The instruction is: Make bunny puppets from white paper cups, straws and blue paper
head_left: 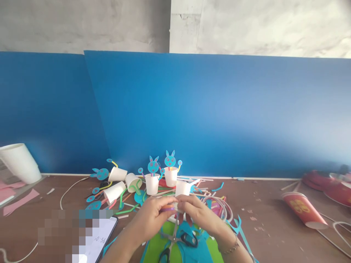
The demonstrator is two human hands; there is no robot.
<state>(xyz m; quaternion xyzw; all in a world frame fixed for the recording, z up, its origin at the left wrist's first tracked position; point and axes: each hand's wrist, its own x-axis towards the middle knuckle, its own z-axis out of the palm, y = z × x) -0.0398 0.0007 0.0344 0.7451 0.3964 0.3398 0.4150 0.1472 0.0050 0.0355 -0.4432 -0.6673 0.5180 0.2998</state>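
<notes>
1. Head view, clock centred on the hands: the left hand (157, 213) reaches in from 7 o'clock, palm down, fingers curled around orange and purple straws (166, 209).
2. Head view: the right hand (196, 212) enters from 5 o'clock, wrist angled inward, fingers bent, fingertips meeting the left's; whether they grip anything cannot be told.
3. Head view: the straws lie between the hands; a white cup (182, 188) stands just beyond, towards 12 o'clock, and spread scissors (174, 239) rest at 6 o'clock.

Craft workshop: scissors (174, 239), paper cups (152, 184).
</notes>
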